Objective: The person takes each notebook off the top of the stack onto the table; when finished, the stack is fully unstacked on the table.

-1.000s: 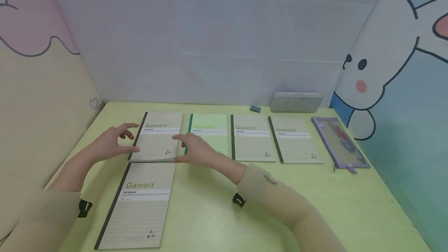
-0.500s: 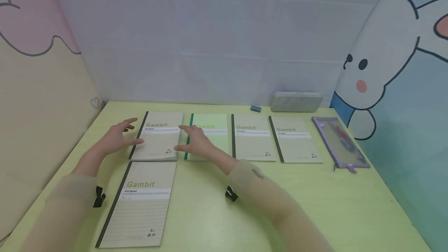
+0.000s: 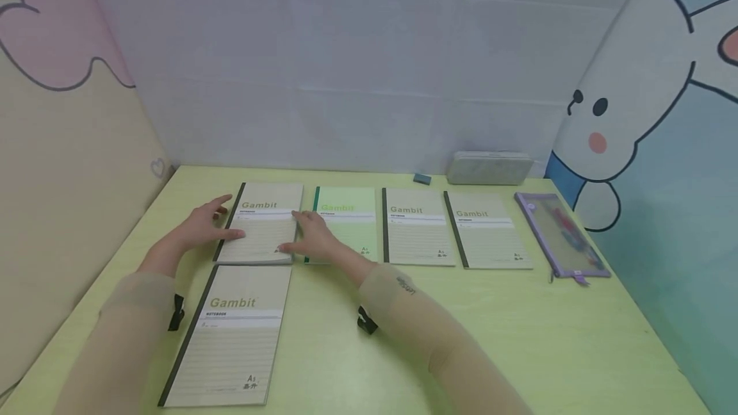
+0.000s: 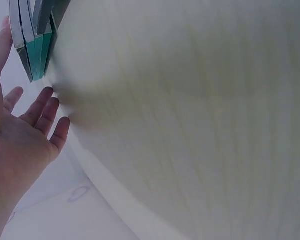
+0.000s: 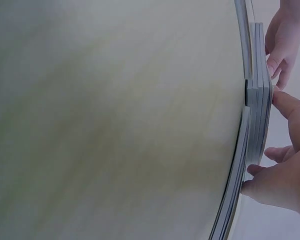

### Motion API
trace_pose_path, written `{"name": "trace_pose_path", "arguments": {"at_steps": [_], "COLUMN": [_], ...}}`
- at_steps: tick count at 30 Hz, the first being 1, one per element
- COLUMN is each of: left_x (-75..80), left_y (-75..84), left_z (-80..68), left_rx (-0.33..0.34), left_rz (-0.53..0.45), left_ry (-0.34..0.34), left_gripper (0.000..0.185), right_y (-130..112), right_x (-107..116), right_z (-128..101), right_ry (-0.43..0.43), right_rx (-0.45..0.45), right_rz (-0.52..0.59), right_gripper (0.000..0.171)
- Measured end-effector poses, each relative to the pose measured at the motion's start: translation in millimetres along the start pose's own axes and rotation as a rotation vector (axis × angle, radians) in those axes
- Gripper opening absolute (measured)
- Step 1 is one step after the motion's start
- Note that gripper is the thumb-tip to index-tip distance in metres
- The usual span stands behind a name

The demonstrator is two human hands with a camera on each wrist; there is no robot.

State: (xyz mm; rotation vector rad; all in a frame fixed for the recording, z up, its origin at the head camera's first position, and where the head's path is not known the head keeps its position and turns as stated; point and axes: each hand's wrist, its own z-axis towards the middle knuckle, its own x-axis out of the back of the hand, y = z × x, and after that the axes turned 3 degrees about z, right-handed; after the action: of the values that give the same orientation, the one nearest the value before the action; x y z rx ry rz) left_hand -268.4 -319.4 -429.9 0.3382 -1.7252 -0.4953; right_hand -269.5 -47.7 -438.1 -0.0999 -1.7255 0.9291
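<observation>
A small stack of grey "Gambit" notebooks (image 3: 262,226) lies at the back left of the yellow-green table (image 3: 519,338). My left hand (image 3: 202,226) rests flat beside the stack's dark spine, its thumb on the cover. My right hand (image 3: 311,239) presses against the stack's right edge and partly covers a green notebook (image 3: 346,223). The right wrist view shows the stack's page edges (image 5: 257,100), my right hand (image 5: 290,170) touching them, and left fingertips (image 5: 280,45) on the far side. In the left wrist view my left hand (image 4: 20,125) is spread below the notebook spines (image 4: 35,40).
A single grey notebook (image 3: 230,335) lies in front of the stack. Two more grey notebooks (image 3: 416,226) (image 3: 487,230) continue the back row. A purple pencil pouch (image 3: 559,234) lies at the right, with a grey case (image 3: 489,168) and a small blue eraser (image 3: 421,179) by the back wall.
Both hands have closed in on the stack's two sides. The stack now sits a little squarer and slightly farther back. My forearms have slid forward.
</observation>
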Motion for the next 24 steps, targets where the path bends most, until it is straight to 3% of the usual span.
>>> {"name": "trace_pose_path", "arguments": {"at_steps": [11, 20, 24], "left_x": [-0.1, 6.4, 8.7], "left_y": [-0.2, 6.6, 9.5], "left_z": [5.2, 0.8, 0.9], "left_rx": [0.022, 0.037, 0.051], "left_rz": [0.022, -0.126, -0.180], "left_ry": [-0.040, -0.065, -0.049], "left_gripper": [0.104, 0.099, 0.097], "right_y": [-1.0, -3.7, -2.3], "right_x": [-1.1, 4.8, 4.0], "right_z": [-0.1, -2.0, -2.6], "right_ry": [-0.022, -0.023, -0.026], "right_rx": [0.006, 0.068, 0.053], "right_rz": [-0.103, -0.118, -0.081], "right_gripper": [0.081, 0.077, 0.077]}}
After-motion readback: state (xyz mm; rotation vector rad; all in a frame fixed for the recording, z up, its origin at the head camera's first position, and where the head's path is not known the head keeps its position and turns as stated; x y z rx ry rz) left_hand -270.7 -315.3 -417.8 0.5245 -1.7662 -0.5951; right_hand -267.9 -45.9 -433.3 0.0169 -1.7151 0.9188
